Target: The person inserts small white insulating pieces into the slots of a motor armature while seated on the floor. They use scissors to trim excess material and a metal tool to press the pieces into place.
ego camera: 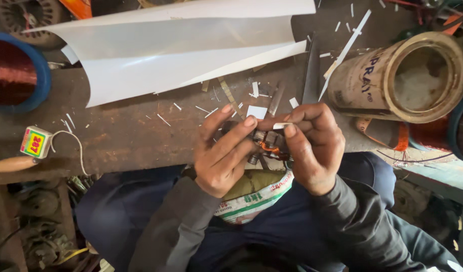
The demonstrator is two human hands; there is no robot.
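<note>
My left hand point(222, 151) and my right hand point(312, 143) meet over the bench edge around a small metal motor core with orange copper winding point(269, 143). Fingers of the left hand steady the core from the left. The right hand grips it from the right and pinches a small white paper strip point(281, 125) between thumb and forefinger, right at the top of the core. Most of the core is hidden by my fingers. A printed sack point(254, 194) lies on my lap just below the hands.
A large curled white insulation sheet point(176, 45) lies at the back of the dark bench point(130, 131), with several paper offcuts scattered. A cardboard tube point(402, 75) lies at right, a blue spool of copper wire point(15, 70) at left, a small coloured box point(36, 142) nearby.
</note>
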